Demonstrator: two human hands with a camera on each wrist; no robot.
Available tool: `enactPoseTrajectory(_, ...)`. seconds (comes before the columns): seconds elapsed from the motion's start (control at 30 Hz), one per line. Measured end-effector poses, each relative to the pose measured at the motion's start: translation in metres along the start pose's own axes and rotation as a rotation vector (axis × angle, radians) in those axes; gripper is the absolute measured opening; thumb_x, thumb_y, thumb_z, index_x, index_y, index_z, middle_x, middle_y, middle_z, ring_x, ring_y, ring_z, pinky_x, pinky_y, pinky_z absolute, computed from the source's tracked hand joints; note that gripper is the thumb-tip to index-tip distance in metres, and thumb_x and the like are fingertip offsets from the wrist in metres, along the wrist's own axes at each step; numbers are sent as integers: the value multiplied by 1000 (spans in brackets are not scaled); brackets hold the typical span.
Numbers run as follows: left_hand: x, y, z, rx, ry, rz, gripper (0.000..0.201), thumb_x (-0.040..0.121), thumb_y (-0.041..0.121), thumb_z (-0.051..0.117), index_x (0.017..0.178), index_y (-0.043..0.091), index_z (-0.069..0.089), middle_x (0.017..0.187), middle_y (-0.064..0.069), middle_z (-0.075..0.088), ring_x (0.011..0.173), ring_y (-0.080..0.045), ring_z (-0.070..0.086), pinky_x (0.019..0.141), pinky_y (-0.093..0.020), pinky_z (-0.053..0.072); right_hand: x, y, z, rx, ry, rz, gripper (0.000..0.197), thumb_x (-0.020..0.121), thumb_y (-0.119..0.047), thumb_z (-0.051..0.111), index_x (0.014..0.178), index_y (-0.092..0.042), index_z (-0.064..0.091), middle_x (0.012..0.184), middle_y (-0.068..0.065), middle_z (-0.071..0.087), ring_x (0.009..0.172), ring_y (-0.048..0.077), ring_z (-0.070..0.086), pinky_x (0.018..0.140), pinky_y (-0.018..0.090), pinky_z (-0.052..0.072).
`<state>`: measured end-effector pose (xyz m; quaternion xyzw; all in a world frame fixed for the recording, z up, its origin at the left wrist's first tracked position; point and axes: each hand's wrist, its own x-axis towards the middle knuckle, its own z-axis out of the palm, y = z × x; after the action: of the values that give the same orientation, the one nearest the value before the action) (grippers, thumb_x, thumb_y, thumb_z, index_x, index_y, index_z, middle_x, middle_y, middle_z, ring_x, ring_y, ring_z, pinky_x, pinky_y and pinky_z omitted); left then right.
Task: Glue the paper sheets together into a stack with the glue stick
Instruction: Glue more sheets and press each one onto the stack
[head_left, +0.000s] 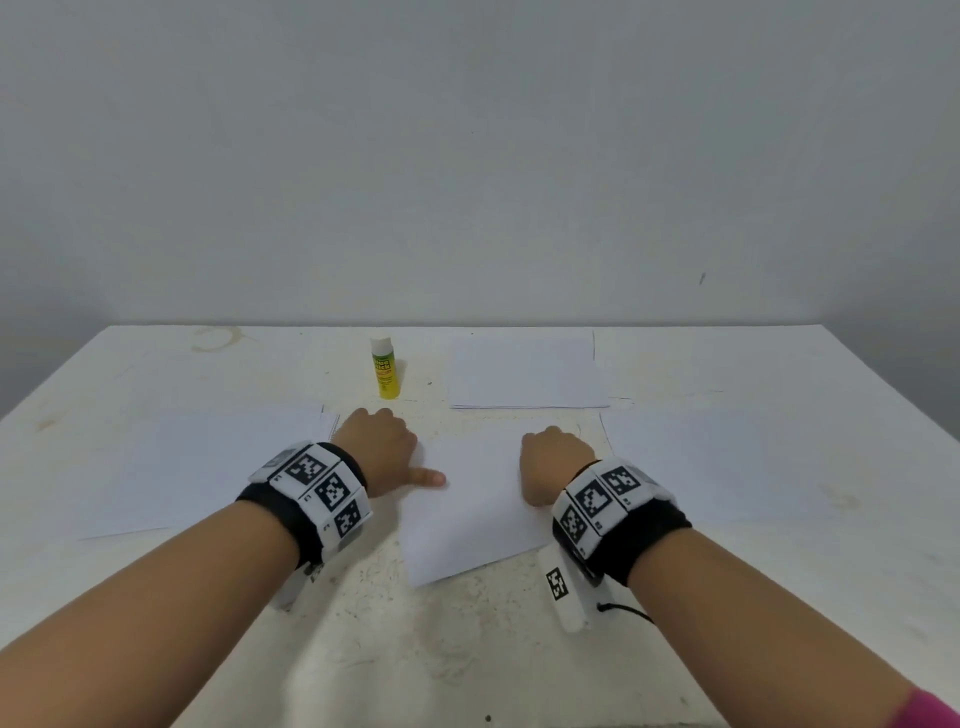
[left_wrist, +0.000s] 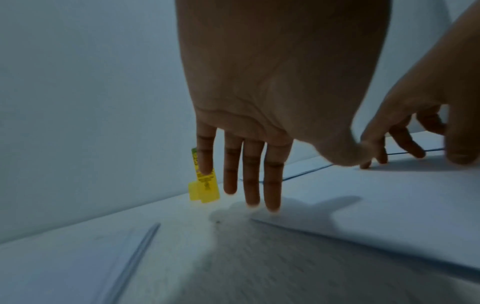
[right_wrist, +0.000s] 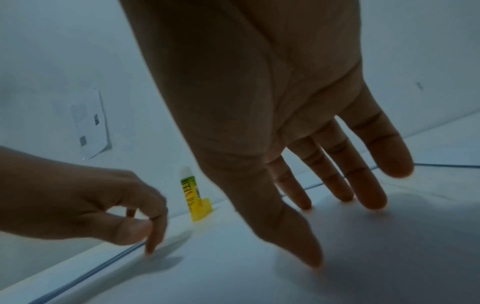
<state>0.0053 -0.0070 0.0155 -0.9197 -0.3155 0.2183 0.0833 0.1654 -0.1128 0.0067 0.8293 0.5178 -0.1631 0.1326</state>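
A worn white table (head_left: 156, 597), stained and scuffed, stands against a plain pale grey wall (head_left: 467, 156). Four white paper sheets lie on it: a left sheet (head_left: 197, 467), a far sheet (head_left: 524, 374), a right sheet (head_left: 727, 467) and a middle sheet (head_left: 478, 519). The left hand (head_left: 382, 449) and right hand (head_left: 553, 460) rest on the middle sheet's far corners, fingers (left_wrist: 272, 185) straight, tips touching the paper, gripping nothing. The yellow glue stick (head_left: 385, 368) stands upright, capped, just beyond the left hand.

Head view looks down; both wrist views, close, share glue stick (head_left: 385, 375)
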Motion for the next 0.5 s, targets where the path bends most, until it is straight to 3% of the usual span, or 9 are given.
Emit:
enactPoseTrajectory(0.07, 2, 11, 6, -114, 84, 50, 66, 92, 65, 35, 126, 11, 49, 128, -5, 48, 110, -21, 47, 91, -34, 40, 0, -7, 2, 21, -13, 28, 33, 92, -11, 47, 124, -5, 52, 129, 14, 45, 117, 27, 50, 86, 30, 43)
enactPoseTrajectory(0.13, 3, 24, 9, -225, 48, 155, 62, 96, 53, 40, 143, 13, 34, 145, -3, 35, 126, -22, 39, 100, -36, 38, -1, -11, 3, 42, -13, 56, 33, 94, -13, 45, 125, -5, 51, 129, 14, 44, 119, 29, 47, 92, 32, 43)
enactPoseTrajectory(0.17, 3, 30, 10, -239, 11, 184, 59, 98, 49, 41, 144, 14, 33, 145, -3, 36, 127, -22, 39, 100, -37, 39, -2, -12, 3, 53, -12, 69, 34, 94, -15, 44, 126, -6, 50, 129, 13, 44, 119, 29, 46, 93, 33, 43)
enactPoseTrajectory(0.23, 0, 37, 8, -244, 20, 199, 46, 98, 42, 44, 135, 14, 46, 132, -3, 48, 117, -22, 47, 92, -34, 43, -4, -13, 3, 84, -6, 71, 36, 95, -24, 46, 128, -9, 48, 130, 12, 46, 120, 30, 44, 93, 34, 42)
enactPoseTrajectory(0.33, -6, 38, 4, -275, 71, 237, 27, 94, 33, 50, 105, 14, 66, 104, -1, 66, 97, -21, 61, 79, -33, 50, -7, -19, 5, 99, -23, -32, 62, 89, -46, 60, 133, -9, 39, 131, 12, 44, 124, 33, 39, 97, 39, 41)
enactPoseTrajectory(0.4, -7, 34, 3, -308, 78, 224, 19, 88, 28, 57, 95, 15, 68, 96, 0, 68, 91, -19, 63, 75, -31, 51, -10, -28, 6, 84, -52, -122, 71, 84, -44, 67, 135, -8, 35, 133, 13, 41, 127, 34, 33, 97, 41, 41)
enactPoseTrajectory(0.43, -8, 32, 3, -316, 77, 199, 21, 86, 30, 63, 101, 16, 66, 102, 1, 66, 95, -17, 60, 76, -28, 48, -11, -32, 6, 82, -67, -155, 70, 84, -40, 69, 136, -8, 34, 133, 13, 40, 129, 34, 31, 97, 41, 41)
enactPoseTrajectory(0.5, -6, 28, 8, -311, 39, 138, 60, 79, 43, 73, 127, 16, 50, 129, -1, 52, 117, -18, 48, 90, -28, 44, -10, -38, 4, 70, -91, -199, 68, 84, -31, 70, 138, -10, 33, 134, 10, 38, 130, 33, 29, 95, 41, 41)
